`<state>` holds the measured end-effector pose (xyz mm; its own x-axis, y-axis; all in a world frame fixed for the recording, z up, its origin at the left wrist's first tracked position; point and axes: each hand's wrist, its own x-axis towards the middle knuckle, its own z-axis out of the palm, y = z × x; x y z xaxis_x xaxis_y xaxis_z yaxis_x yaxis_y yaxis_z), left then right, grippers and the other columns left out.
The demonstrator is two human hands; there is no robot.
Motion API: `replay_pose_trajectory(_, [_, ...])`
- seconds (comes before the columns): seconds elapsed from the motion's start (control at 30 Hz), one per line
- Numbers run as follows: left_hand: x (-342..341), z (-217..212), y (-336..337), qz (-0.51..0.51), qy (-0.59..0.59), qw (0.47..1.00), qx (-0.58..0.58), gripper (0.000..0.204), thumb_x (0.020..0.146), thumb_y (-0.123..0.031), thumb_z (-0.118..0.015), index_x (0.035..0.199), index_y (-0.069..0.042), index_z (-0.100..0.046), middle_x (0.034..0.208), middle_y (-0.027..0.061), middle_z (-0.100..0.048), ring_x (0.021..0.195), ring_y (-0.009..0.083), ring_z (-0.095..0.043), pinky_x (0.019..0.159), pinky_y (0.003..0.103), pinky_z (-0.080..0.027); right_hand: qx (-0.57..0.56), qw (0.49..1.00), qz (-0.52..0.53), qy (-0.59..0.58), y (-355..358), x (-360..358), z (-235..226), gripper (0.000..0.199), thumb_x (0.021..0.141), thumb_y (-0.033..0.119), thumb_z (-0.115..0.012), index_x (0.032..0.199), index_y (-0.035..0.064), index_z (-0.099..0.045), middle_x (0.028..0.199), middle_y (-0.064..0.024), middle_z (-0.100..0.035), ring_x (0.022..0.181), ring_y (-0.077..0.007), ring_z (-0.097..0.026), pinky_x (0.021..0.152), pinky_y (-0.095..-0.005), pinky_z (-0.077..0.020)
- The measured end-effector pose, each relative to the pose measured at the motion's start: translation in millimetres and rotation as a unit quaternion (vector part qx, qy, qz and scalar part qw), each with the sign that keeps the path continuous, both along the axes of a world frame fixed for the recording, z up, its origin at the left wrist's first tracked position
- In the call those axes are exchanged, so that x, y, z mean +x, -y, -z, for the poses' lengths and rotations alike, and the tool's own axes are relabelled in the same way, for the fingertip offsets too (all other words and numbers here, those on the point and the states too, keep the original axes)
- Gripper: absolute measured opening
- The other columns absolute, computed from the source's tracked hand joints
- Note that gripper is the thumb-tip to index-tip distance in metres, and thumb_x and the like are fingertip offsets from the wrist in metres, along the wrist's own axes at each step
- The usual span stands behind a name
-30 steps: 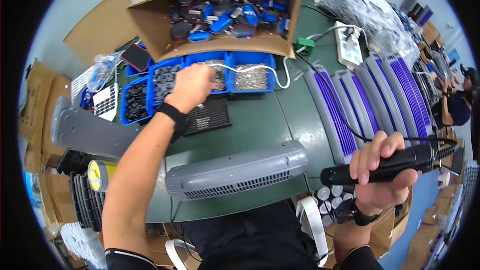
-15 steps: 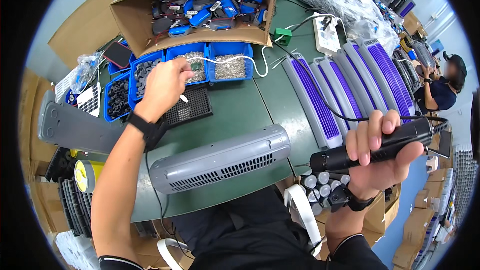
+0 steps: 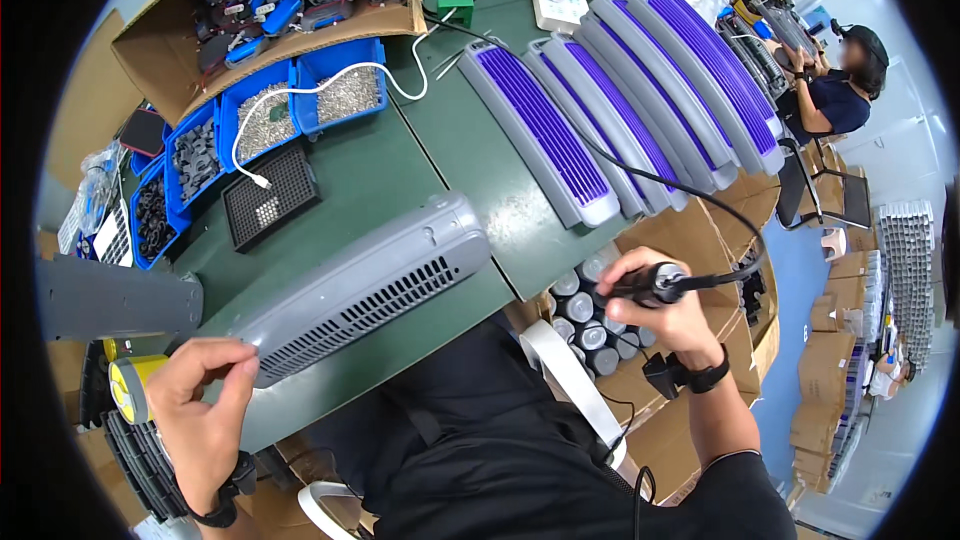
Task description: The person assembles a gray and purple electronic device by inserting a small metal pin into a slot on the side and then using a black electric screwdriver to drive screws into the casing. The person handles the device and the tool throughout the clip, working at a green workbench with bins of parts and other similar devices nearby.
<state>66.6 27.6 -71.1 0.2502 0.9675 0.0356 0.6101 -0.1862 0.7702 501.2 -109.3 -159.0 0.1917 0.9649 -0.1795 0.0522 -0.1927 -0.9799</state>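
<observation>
Left hand (image 3: 203,410): pinched, contents unclear, at grey casing (image 3: 365,285) near bench (image 3: 370,175) front edge. Right hand (image 3: 677,325): curled round black screwdriver (image 3: 665,283).

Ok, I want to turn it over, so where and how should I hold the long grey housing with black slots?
Probably across the middle of the grey housing, from above: thumb on the near slotted side, fingers over the far edge. It's long, narrow, rounded on top, and the left hand is by its left end, leaving the middle free.
</observation>
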Motion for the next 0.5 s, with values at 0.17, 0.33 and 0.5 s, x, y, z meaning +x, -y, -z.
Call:
replay_pose_trajectory(0.17, [-0.5, -4.3, 20.7, 0.013, -0.037, 0.999, 0.012, 0.013, 0.086, 0.008, -0.074, 0.099, 0.006, -0.076, 0.09, 0.0122, -0.075, 0.081, 0.017, -0.069, 0.074, 0.027, -0.054, 0.015, 0.994, 0.064, 0.09, 20.7, 12.6, 74.3, 0.036, 0.086, 0.011, -0.088, 0.115, 0.0019, -0.07, 0.114, -0.0086, -0.075, 0.106, -0.0163, -0.07, 0.095, -0.0322, -0.0556])
replay_pose_trajectory(0.33, [4.7, -13.1, 37.3, 0.024, -0.044, 0.999, -0.001, 0.016, 0.085, 0.01, -0.073, 0.1, 0.005, -0.077, 0.09, 0.0127, -0.075, 0.081, 0.0185, -0.07, 0.074, 0.028, -0.054, 0.035, 0.988, 0.151, -0.008, 36.0, 7.3, 144.4, 0.037, 0.088, 0.008, -0.086, 0.119, 0.003, -0.067, 0.126, -0.013, -0.072, 0.118, -0.0225, -0.067, 0.105, -0.0373, -0.052])
replay_pose_trajectory(0.5, [13.5, -12.3, 42.0, 0.046, -0.072, 0.996, 0.008, 0.017, 0.083, 0.012, -0.073, 0.098, 0.005, -0.077, 0.089, 0.0131, -0.075, 0.08, 0.0188, -0.071, 0.073, 0.028, -0.054, 0.007, 0.963, 0.227, -0.146, 39.7, -3.0, 167.7, 0.036, 0.093, 0.021, -0.083, 0.121, 0.0063, -0.065, 0.127, -0.0127, -0.072, 0.115, -0.0209, -0.068, 0.085, -0.0347, -0.0595])
